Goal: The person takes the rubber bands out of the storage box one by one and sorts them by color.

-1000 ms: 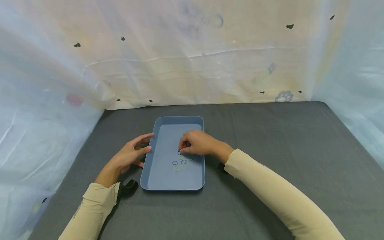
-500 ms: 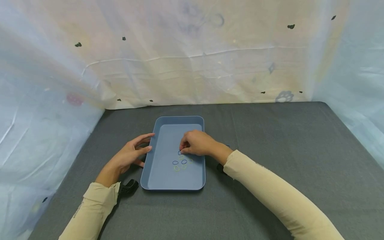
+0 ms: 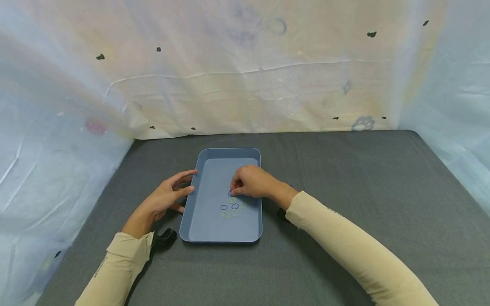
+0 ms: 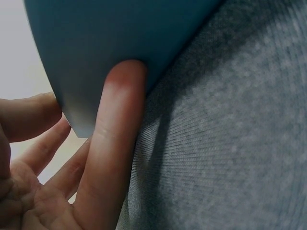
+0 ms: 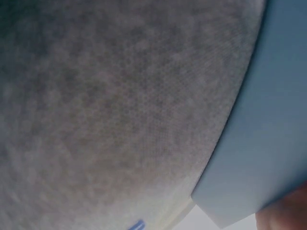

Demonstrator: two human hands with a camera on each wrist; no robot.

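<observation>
Head view: blue ring (image 3: 229,194) in the fingertip pinch of the right hand (image 3: 249,182); left hand (image 3: 165,197), fingers apart, against tray (image 3: 208,227).

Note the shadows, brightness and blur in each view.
Head: fairly even light, a soft shadow beside the right sleeve, pale rings faint; left wrist: tray in shade, shadow on the cloth beside it; right wrist: cloth blurry, dim at upper left, brighter toward the bottom.

A creased, cream-and-peach sheet (image 3: 245,91) hangs across the top of the frame, turning pale blue down the left and right edges. Dark flecks (image 3: 371,34) dot it, with a grey paw print (image 3: 363,123) right of centre. Below spreads a grey cloth-covered tabletop (image 3: 337,178) under soft, diffuse light.
</observation>
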